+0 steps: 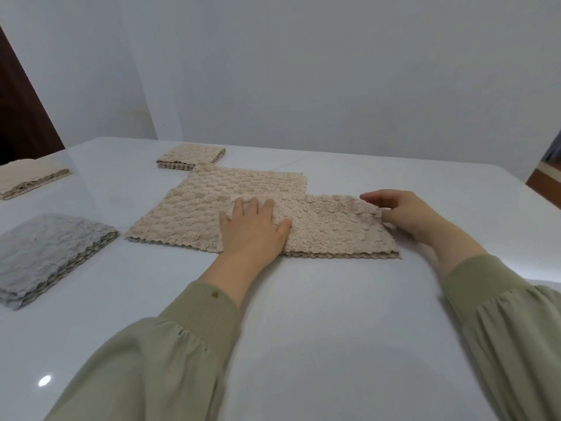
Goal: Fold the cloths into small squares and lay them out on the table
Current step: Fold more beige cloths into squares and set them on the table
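Your counter [303, 329] is white and glossy, with a small spot of glare near its front left corner; a plain pale wall [303, 71] stands behind its far edge; a dark brown panel [21, 117] shows beyond the far left corner.

Three piles lie clear of your working area. A grey stack [48, 253] sits at the left edge, its layered scalloped edges turned toward you. A beige stack [27, 174] sits farther back along the same edge, partly cut off by the frame. A folded beige square [191, 158] lies toward the far edge, just beside the back corner of the piece under your hands. Nothing stands between you and the work.

The beige cloth [212, 199] lies flat at the middle of the counter; its right part is doubled over into a thicker band that reaches out to the right, with the layers showing along the near edge.

Your left hand [253, 229] lies palm down on the cloth, fingers spread and straight, pressing where the doubled band begins. Your right hand [409, 214] is at the band's right end, fingers curled over the far corner and thumb against the edge, gripping it. Olive green sleeves [170, 360] cover both forearms to the wrist.
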A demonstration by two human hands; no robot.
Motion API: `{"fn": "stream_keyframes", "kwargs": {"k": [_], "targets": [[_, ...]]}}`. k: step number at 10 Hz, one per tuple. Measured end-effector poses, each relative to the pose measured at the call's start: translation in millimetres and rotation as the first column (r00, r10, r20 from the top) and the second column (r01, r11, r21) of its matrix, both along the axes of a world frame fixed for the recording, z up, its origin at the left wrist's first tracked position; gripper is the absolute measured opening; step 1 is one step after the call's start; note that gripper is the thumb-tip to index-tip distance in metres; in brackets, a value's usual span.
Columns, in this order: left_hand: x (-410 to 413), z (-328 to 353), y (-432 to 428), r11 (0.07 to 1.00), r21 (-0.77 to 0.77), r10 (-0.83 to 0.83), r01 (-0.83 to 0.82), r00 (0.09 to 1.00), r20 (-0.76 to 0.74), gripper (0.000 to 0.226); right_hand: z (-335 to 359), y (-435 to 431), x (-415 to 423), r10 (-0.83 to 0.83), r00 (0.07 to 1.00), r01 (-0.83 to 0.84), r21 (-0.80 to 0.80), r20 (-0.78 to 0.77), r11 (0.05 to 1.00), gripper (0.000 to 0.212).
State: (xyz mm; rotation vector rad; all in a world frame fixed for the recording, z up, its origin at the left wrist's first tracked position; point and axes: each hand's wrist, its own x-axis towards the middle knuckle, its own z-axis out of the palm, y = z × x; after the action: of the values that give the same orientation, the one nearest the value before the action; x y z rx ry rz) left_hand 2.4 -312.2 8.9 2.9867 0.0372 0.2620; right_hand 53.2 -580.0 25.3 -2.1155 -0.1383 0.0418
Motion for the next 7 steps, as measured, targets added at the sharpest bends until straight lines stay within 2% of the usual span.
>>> {"fn": "stream_keyframes", "kwargs": {"k": [1, 2, 3, 4, 5, 6, 7], "targets": [[0.1, -0.6, 1.7, 1.000, -0.005, -0.008, 0.007, 0.998, -0.065, 0.064, 3.8, -8.2, 0.6, 0.166, 0.981, -0.162, 0.048, -0.095, 0.986, 0.052], [0.0, -0.9, 0.9, 1.000, -0.016, -0.007, 0.005, 0.998, -0.069, 0.063, 3.2, -8.2, 1.4, 0.163, 0.985, -0.162, 0.037, -0.055, 0.986, 0.043], [0.3, -1.5, 0.7, 1.000, -0.023, -0.001, -0.001, 0.998, -0.062, 0.063, 0.1, -3.6, 1.4, -0.014, 0.999, 0.014, 0.010, 0.030, 1.000, 0.034], [0.4, -2.1, 0.9, 0.999, -0.032, 0.003, -0.004, 0.999, -0.052, 0.062, -4.8, 2.9, 3.5, -0.199, 0.975, 0.195, 0.052, 0.097, 0.979, 0.024], [0.1, -2.3, 0.3, 0.999, -0.034, 0.006, -0.008, 0.999, -0.049, 0.061, -13.5, 3.3, 10.0, -0.447, 0.853, 0.444, 0.077, 0.268, 0.893, 0.021], [0.4, -1.8, 0.0, 1.000, -0.029, 0.009, -0.010, 0.999, -0.050, 0.060, -13.6, 2.7, 6.2, -0.535, 0.736, 0.543, 0.109, 0.414, 0.832, 0.030], [0.3, -2.5, 0.7, 0.999, -0.030, 0.008, -0.010, 0.999, -0.042, 0.060, -5.9, 15.9, -4.9, -0.403, 0.647, 0.493, 0.049, 0.648, 0.869, 0.033]]}}
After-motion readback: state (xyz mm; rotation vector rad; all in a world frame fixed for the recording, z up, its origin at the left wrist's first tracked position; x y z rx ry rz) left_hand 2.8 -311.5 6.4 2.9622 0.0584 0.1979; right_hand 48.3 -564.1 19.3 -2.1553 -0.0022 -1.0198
